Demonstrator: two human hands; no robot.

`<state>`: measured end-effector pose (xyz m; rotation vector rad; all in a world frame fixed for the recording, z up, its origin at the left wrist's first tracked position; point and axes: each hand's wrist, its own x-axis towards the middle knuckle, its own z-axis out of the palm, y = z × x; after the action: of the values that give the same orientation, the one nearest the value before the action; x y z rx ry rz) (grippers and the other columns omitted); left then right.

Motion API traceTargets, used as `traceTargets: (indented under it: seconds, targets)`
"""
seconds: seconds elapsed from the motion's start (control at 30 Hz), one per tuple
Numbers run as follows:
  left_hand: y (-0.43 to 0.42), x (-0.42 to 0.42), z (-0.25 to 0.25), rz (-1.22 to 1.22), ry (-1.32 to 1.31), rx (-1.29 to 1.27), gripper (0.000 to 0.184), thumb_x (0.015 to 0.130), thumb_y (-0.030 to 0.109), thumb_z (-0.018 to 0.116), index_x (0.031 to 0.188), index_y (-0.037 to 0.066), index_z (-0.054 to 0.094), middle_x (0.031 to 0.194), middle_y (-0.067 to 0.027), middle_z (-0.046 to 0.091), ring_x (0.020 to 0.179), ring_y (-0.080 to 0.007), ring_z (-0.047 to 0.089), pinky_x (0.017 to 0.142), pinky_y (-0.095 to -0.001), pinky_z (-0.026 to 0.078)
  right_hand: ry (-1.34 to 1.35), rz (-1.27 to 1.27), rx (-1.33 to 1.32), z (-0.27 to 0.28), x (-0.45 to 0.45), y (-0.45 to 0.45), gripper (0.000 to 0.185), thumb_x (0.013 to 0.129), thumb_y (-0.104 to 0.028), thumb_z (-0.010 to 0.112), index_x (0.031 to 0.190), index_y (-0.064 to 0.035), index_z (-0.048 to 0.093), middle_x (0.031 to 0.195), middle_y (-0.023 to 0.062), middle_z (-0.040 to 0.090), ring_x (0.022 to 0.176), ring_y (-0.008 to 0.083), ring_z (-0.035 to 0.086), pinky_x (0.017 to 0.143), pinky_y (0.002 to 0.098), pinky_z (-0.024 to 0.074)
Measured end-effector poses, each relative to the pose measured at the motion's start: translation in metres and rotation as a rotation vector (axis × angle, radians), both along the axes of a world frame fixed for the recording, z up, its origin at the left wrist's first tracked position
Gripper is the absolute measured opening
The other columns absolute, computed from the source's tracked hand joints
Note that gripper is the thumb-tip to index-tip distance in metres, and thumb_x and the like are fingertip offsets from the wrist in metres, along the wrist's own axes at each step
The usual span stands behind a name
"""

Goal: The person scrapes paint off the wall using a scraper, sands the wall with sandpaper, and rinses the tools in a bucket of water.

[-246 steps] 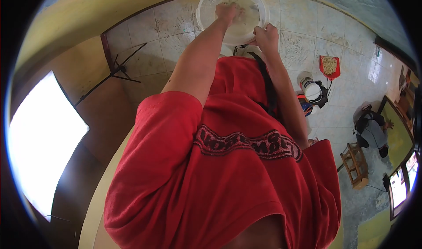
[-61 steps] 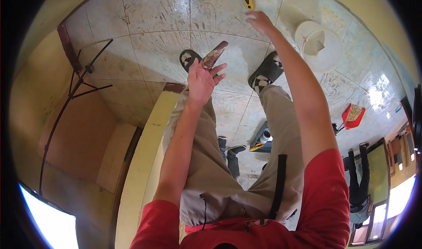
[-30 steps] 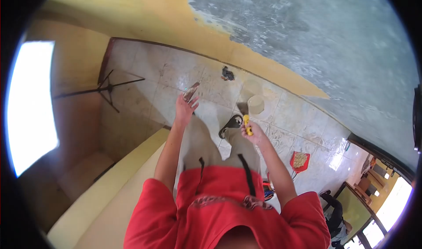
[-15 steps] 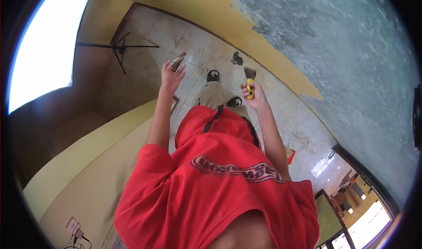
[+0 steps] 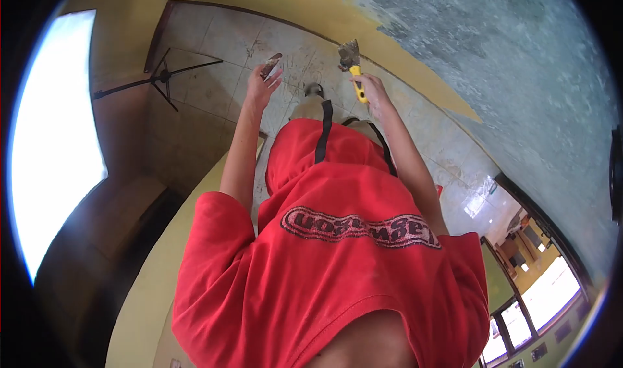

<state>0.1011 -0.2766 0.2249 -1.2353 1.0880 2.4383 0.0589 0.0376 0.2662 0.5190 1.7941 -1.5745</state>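
Observation:
My left hand (image 5: pixel 261 90) is up on the left, its fingers partly spread. It holds a flat, elongated reddish-brown piece (image 5: pixel 271 65) with pale smears in the earlier view; its exact kind I cannot make out. My right hand (image 5: pixel 372 94) is closed round the yellow handle of a putty knife (image 5: pixel 359 86). The wide, stained blade points away from me, toward the foot of the wall (image 5: pixel 428 76). In this view the blade overlaps a dark lump on the floor, which is mostly hidden; contact I cannot tell.
Grey-white floor tiles (image 5: pixel 227 37) carry dirt and smears. The wall is grey and scraped above, yellow below. A bright light panel (image 5: pixel 52 134) and a black tripod stand (image 5: pixel 162 77) are at left. A low yellow-green partition (image 5: pixel 162 270) lies near my left side. Windows (image 5: pixel 551 296) show lower right.
Both hands have moved farther forward, the right one carrying the putty knife up toward the dark lump. My body leans forward, and the head view has shifted.

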Motion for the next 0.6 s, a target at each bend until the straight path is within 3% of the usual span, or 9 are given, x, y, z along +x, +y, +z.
traceTargets:
  seconds: [0.03,0.13,0.2,0.23,0.3,0.37,0.4,0.47,0.6]
  targets:
    - [0.009,-0.002,0.002,0.010,-0.015,0.014,0.030,0.092,0.027,0.048,0.116,0.009,0.046,0.114,-0.0070,0.053,0.110,-0.0259,0.056,0.085,-0.0414,0.047,0.005,-0.046,-0.051,0.000,0.000,-0.003,0.024,0.085,-0.028,0.063,0.092,-0.0058,0.068,0.074,-0.0022,0.054,0.059,0.0069,0.051,0.053,0.0219,0.0432]
    - [0.042,-0.023,-0.006,-0.031,0.024,-0.099,0.034,0.092,0.023,0.051,0.122,0.012,0.042,0.112,-0.0066,0.053,0.106,-0.0262,0.058,0.087,-0.0419,0.047,-0.111,-0.108,-0.060,-0.018,-0.006,-0.022,0.024,0.078,-0.027,0.072,0.089,-0.0061,0.068,0.074,-0.0016,0.057,0.060,0.0089,0.054,0.054,0.0231,0.0441]
    - [0.065,-0.032,-0.028,-0.096,0.120,0.126,0.046,0.087,0.016,0.059,0.128,0.013,0.036,0.104,-0.0069,0.055,0.096,-0.0229,0.062,0.078,-0.0375,0.051,-0.118,-0.071,-0.053,-0.046,-0.010,-0.040,0.025,0.078,-0.025,0.073,0.091,-0.0039,0.068,0.073,-0.0003,0.062,0.063,0.0090,0.057,0.057,0.0232,0.0467]
    - [0.082,-0.034,-0.036,-0.072,0.093,0.145,0.046,0.087,0.016,0.059,0.128,0.013,0.036,0.104,-0.0069,0.055,0.096,-0.0229,0.062,0.078,-0.0375,0.051,-0.009,0.068,0.001,-0.064,-0.010,-0.049,0.025,0.078,-0.024,0.073,0.091,-0.0028,0.068,0.074,0.0029,0.064,0.064,0.0110,0.060,0.058,0.0251,0.0483]
    - [0.106,-0.053,-0.061,-0.159,0.080,0.077,0.048,0.082,0.008,0.065,0.123,0.010,0.042,0.095,-0.0070,0.057,0.080,-0.0184,0.063,0.062,-0.0318,0.052,0.268,0.276,0.123,-0.098,-0.019,-0.070,0.025,0.076,-0.020,0.072,0.091,-0.0007,0.067,0.074,0.0098,0.068,0.066,0.0171,0.065,0.063,0.0297,0.0513]
    - [0.117,-0.054,-0.106,-0.095,0.041,0.050,0.044,0.079,0.005,0.066,0.118,0.008,0.045,0.090,-0.0065,0.057,0.074,-0.0164,0.062,0.056,-0.0300,0.051,0.404,0.406,0.263,-0.109,-0.025,-0.088,0.024,0.071,-0.013,0.070,0.091,0.0006,0.066,0.080,0.0170,0.068,0.074,0.0280,0.068,0.070,0.0354,0.0529]
    - [0.120,-0.054,-0.130,-0.051,0.020,0.006,0.040,0.077,0.002,0.067,0.112,0.006,0.048,0.085,-0.0061,0.057,0.067,-0.0144,0.061,0.051,-0.0283,0.050,0.388,0.431,0.264,-0.129,-0.027,-0.088,0.024,0.071,-0.013,0.070,0.091,0.0006,0.066,0.080,0.0170,0.068,0.074,0.0280,0.068,0.070,0.0354,0.0529]
    - [0.121,-0.049,-0.182,0.078,-0.031,0.021,0.030,0.078,0.002,0.065,0.105,0.004,0.052,0.081,-0.0052,0.056,0.061,-0.0133,0.058,0.053,-0.0284,0.051,0.495,0.560,0.207,-0.173,-0.028,-0.088,0.023,0.071,-0.012,0.070,0.090,0.0000,0.066,0.082,0.0171,0.067,0.077,0.0282,0.067,0.072,0.0353,0.0526]
    - [0.121,-0.025,-0.279,0.228,-0.076,0.005,0.019,0.083,0.003,0.062,0.098,0.006,0.051,0.075,-0.0023,0.053,0.057,-0.0113,0.051,0.060,-0.0308,0.054,0.212,0.550,0.057,-0.292,-0.045,-0.053,0.022,0.076,-0.017,0.068,0.091,-0.0015,0.065,0.084,0.0161,0.068,0.078,0.0236,0.067,0.071,0.0326,0.0515]
